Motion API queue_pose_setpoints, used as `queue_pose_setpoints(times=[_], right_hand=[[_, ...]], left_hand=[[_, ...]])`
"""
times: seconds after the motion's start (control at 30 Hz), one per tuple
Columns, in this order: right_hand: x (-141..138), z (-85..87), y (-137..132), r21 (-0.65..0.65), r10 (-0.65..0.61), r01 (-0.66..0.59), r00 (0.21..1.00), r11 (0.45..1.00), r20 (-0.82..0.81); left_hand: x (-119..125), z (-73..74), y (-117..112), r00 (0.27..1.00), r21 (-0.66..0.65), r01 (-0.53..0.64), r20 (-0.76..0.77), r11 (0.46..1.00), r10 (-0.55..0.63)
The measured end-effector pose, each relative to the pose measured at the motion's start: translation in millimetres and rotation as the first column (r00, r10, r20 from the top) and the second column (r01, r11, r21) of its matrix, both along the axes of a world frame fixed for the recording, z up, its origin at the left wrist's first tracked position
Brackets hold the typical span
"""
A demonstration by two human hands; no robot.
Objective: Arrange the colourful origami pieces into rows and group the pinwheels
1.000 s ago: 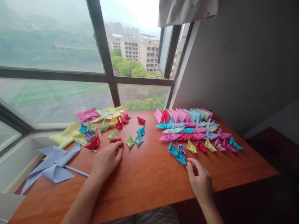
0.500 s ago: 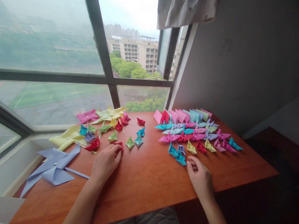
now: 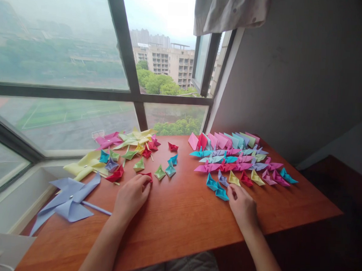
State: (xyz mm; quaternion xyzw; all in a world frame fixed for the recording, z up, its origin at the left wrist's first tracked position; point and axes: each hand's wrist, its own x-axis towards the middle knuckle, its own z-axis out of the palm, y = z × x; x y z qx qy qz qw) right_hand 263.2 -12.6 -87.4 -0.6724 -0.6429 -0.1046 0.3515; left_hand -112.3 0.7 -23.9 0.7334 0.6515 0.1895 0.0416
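Observation:
My left hand [image 3: 132, 197] rests on the wooden table [image 3: 179, 220], its fingertips closed on a small red folded paper piece [image 3: 147, 175]. My right hand [image 3: 242, 207] lies further right with its fingers curled, the tips touching a blue folded paper piece [image 3: 222, 193] at the near edge of a large spread of coloured origami pieces [image 3: 237, 158]. Small folded boats in green, teal and red [image 3: 164, 169] lie just beyond my left hand.
A lilac paper pinwheel [image 3: 70, 200] lies at the table's left edge, with yellow [image 3: 87, 165] and pink [image 3: 109, 140] pinwheels behind it. A big window runs along the far side and a dark wall stands on the right.
My right hand has slid forward to the blue pieces. My left hand has stayed on the red piece. The view has shifted slightly.

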Motion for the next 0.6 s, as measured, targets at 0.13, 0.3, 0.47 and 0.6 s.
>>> queue_pose_setpoints(times=[0.13, 0.3, 0.47, 0.6], right_hand=[[-1.5, 3.4, -0.2, 0.020, -0.026, 0.026, 0.999, 0.999, -0.020], [-2.4, 6.6, 1.2, 0.006, -0.030, 0.031, 0.997, 1.000, -0.074], [-1.4, 9.0, 5.5, -0.074, -0.036, 0.030, 0.996, 0.997, -0.085], [-2.5, 8.2, 8.5, -0.158, -0.039, 0.027, 0.997, 0.987, -0.072]], left_hand=[[1.0, 0.8, 0.1, 1.000, -0.004, 0.000, 0.002, 1.000, 0.000], [1.4, 0.3, 0.8, 1.000, 0.006, 0.002, 0.005, 1.000, -0.002], [1.0, -0.3, 1.0, 1.000, 0.007, 0.012, 0.007, 1.000, -0.012], [1.0, -0.1, 1.0, 1.000, 0.002, 0.013, 0.009, 1.000, -0.013]])
